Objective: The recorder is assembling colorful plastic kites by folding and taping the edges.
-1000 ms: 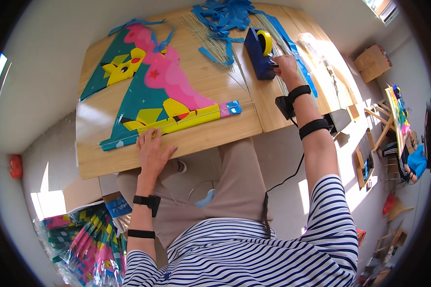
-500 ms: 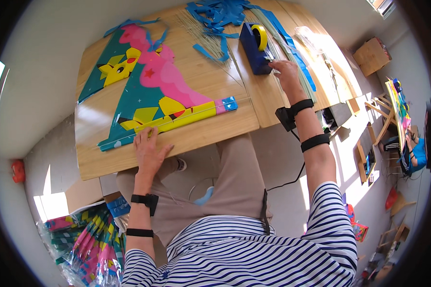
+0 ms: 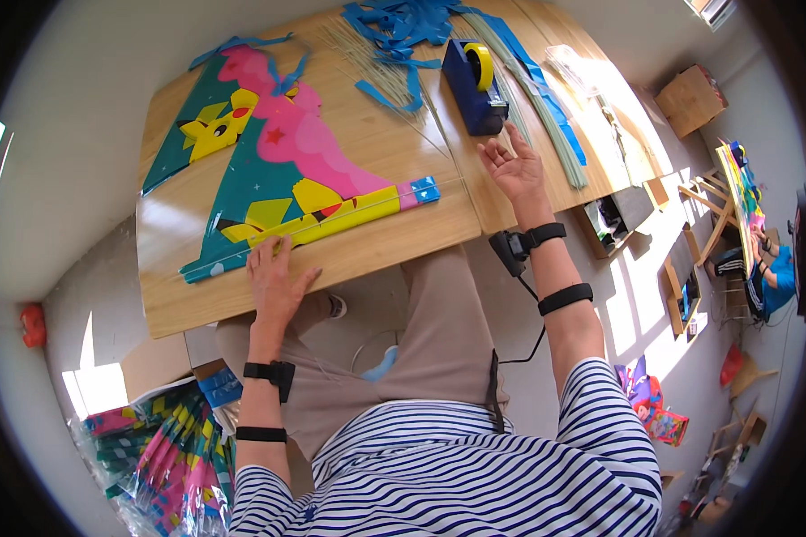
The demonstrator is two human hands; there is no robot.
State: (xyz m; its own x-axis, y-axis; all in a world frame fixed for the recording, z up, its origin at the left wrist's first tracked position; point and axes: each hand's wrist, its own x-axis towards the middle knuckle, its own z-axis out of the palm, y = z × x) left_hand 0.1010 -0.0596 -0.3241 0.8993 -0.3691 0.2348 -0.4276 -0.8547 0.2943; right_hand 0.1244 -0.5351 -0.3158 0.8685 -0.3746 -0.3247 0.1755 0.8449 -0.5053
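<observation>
A printed plastic film sheet point(image 3: 291, 148), green, pink and yellow with a cartoon figure, lies on the table. Along its near edge runs a thin pale stick point(image 3: 367, 204), over a straight yellow band. My left hand point(image 3: 276, 279) rests on the left part of this edge, fingers stretched out and thumb apart, pressing it down. Just in front of the blue tape dispenser point(image 3: 473, 94) with its yellow-cored roll, my right hand point(image 3: 518, 170) is raised with fingers curled. Anything between its fingertips is too small to make out.
Blue strips point(image 3: 403, 27) and thin loose sticks point(image 3: 354, 49) lie at the back of the table point(image 3: 242, 300). A bundle of pale sticks point(image 3: 546, 116) lies right of the dispenser. Bagged printed films point(image 3: 166, 456) fill the lower left floor. Another person point(image 3: 776, 273) sits far right.
My right hand has come away from the dispenser's cutting end, moving toward me and slightly left, and has turned. My left hand stays on the film's edge.
</observation>
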